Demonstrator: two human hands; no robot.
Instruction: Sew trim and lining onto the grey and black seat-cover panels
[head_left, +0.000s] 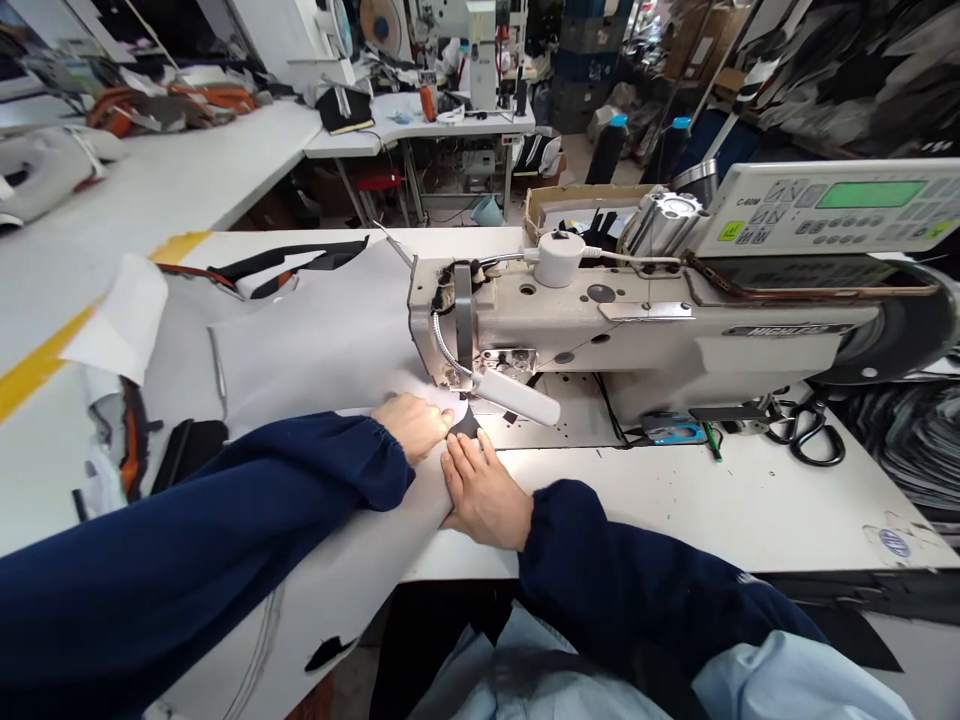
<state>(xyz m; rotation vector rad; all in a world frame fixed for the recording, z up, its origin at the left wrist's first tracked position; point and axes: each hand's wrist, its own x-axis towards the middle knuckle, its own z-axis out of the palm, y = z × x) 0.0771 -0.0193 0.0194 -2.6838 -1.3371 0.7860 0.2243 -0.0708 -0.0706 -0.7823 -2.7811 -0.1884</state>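
My left hand (415,426) is closed on a large light grey fabric piece (315,340), just in front of the needle area of the sewing machine (555,320). Beside it, my right hand (486,492) lies flat with its fingers stretched out, pressing on the edge of the same fabric. A small dark patch of material (466,422) shows between my fingertips and the presser foot area. The fabric spreads left across the table and hangs over the front edge. A white lamp (517,397) on a flexible neck partly covers the spot near the needle.
Black-handled scissors (817,437), a green pen (711,442) and a blue tool (675,432) lie on the right of the white table (765,510). Above stands a control panel (840,205). An open cardboard box (540,205) sits behind the machine; a stack of dark pieces (907,440) is at right.
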